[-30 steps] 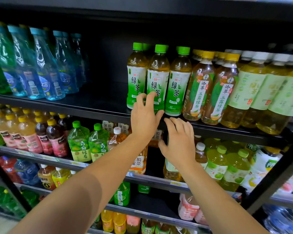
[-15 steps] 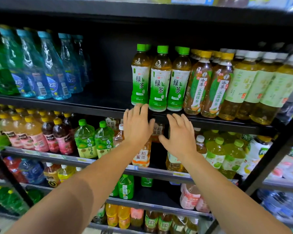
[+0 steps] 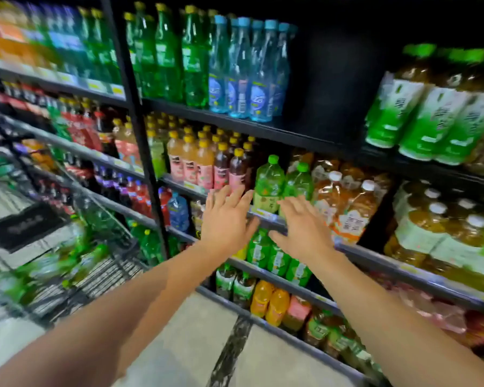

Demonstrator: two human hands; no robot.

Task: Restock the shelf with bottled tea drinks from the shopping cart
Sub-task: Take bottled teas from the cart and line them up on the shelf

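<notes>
Green-capped tea bottles [image 3: 433, 113] stand straight up, caps to the top, at the front edge of the upper shelf [image 3: 305, 136]. More lie on their sides in the cart [image 3: 76, 263], blurry. Left hand [image 3: 225, 219] and right hand [image 3: 302, 227] have a wide, empty grip, likely free to fetch more.

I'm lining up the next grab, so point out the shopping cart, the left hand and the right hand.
shopping cart [image 3: 115, 270]: head view, wire basket floor.
left hand [image 3: 225, 219]: head view, back of hand.
right hand [image 3: 305, 227]: head view, back of hand.
</notes>
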